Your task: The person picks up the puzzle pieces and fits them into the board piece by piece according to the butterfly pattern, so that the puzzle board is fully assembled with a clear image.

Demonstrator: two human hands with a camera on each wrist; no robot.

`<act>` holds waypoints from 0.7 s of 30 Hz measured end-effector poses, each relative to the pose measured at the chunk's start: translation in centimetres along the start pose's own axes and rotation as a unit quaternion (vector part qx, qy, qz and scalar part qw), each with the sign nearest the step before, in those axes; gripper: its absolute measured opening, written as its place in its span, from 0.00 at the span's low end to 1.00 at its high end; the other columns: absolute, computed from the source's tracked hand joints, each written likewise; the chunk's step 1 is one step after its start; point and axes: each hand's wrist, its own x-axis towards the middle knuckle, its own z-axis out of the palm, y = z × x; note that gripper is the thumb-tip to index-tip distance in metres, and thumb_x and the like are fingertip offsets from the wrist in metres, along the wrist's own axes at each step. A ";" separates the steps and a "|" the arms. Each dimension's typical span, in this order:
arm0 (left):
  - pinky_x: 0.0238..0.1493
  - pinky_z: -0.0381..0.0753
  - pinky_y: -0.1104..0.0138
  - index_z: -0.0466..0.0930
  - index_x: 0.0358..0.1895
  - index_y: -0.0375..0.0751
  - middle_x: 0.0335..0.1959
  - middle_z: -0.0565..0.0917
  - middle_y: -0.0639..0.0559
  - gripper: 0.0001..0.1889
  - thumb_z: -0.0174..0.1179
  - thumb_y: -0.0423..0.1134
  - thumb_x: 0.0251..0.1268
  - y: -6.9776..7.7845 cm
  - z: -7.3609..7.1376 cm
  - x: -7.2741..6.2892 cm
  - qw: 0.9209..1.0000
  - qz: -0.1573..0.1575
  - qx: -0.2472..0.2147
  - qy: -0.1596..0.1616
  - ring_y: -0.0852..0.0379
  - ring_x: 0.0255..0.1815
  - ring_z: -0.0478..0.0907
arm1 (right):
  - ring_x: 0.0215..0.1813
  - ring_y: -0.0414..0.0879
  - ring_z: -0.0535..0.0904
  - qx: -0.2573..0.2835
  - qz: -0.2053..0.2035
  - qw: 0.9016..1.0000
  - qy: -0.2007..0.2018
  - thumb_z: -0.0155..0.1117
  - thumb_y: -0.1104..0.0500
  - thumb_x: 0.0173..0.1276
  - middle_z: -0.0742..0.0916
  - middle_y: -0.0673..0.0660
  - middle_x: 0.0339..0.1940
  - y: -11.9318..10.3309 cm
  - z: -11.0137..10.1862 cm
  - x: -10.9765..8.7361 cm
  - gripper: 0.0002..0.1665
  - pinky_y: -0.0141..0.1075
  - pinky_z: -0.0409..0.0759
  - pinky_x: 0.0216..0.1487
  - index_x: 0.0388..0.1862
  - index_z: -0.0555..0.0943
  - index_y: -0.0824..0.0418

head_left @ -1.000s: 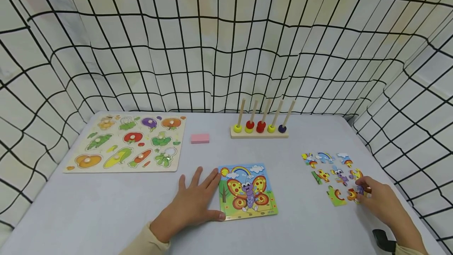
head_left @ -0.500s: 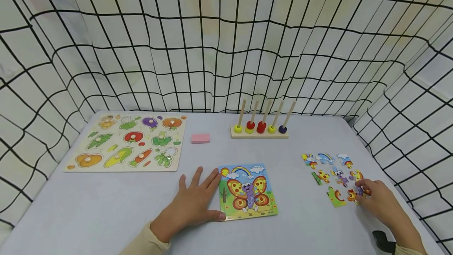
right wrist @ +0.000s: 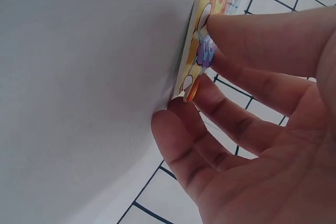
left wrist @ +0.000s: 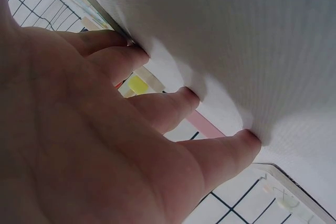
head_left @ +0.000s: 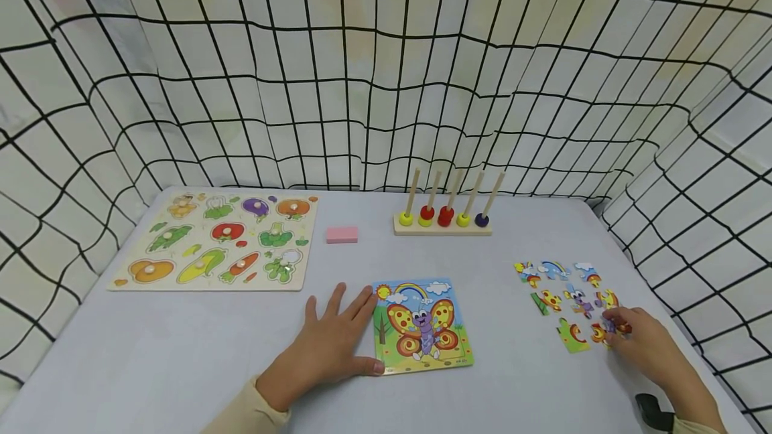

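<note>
My left hand (head_left: 328,347) lies spread on the table. Its thumb and forefinger touch the left edge of a square butterfly picture board (head_left: 425,330). In the left wrist view the fingertips (left wrist: 247,139) rest on the white cloth. Over at the right, my right hand (head_left: 648,347) pinches a jigsaw piece (right wrist: 203,53) with a purple, yellow and white print, thumb on one side and curled fingers on the other. The piece is low at the cloth, partly hidden by the fingers. Beside it lie several loose butterfly jigsaw pieces (head_left: 580,302) in loose rows.
A vegetable peg puzzle board (head_left: 196,253) lies at the back left. Near it sits a pink block (head_left: 342,235). Behind the butterfly board stands a wooden peg stand (head_left: 443,230) with coloured beads. Black netting (head_left: 374,86) over white cloth walls in the table (head_left: 199,360).
The right fingers shift slightly at the jigsaw piece, which has moved a little. My left hand and the butterfly board have stayed put.
</note>
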 end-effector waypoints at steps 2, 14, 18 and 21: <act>0.69 0.47 0.19 0.62 0.84 0.39 0.86 0.61 0.47 0.60 0.76 0.70 0.54 0.0 0.0 0.0 1.000 0.000 0.002 0.000 0.27 0.84 0.50 | 0.49 0.65 0.79 0.001 0.001 1.000 0.000 0.72 0.67 0.67 0.81 0.76 0.50 0.0 0.1 0.0 0.22 0.63 0.80 0.49 0.56 0.80 0.78; 0.69 0.47 0.19 0.62 0.85 0.40 0.86 0.61 0.47 0.61 0.76 0.71 0.53 0.0 0.1 0.2 1.000 -0.004 0.010 -0.003 0.27 0.84 0.50 | 0.50 0.66 0.79 0.001 -0.008 1.000 0.003 0.71 0.67 0.69 0.82 0.75 0.51 0.0 0.1 -0.2 0.20 0.62 0.80 0.49 0.55 0.80 0.78; 0.69 0.47 0.19 0.62 0.85 0.40 0.86 0.61 0.47 0.61 0.76 0.71 0.53 0.0 0.1 0.2 1.000 -0.005 0.009 -0.005 0.27 0.84 0.49 | 0.53 0.69 0.79 0.017 -0.004 1.000 0.017 0.69 0.62 0.74 0.83 0.76 0.53 -0.4 -0.1 -0.6 0.22 0.63 0.81 0.50 0.58 0.79 0.77; 0.70 0.47 0.19 0.61 0.85 0.40 0.86 0.61 0.47 0.61 0.76 0.70 0.54 0.0 0.1 0.2 1.000 -0.005 0.007 -0.006 0.27 0.84 0.49 | 0.56 0.69 0.78 0.027 -0.011 0.999 0.042 0.66 0.58 0.78 0.83 0.77 0.57 -1.1 -0.4 -0.9 0.24 0.62 0.82 0.51 0.62 0.79 0.77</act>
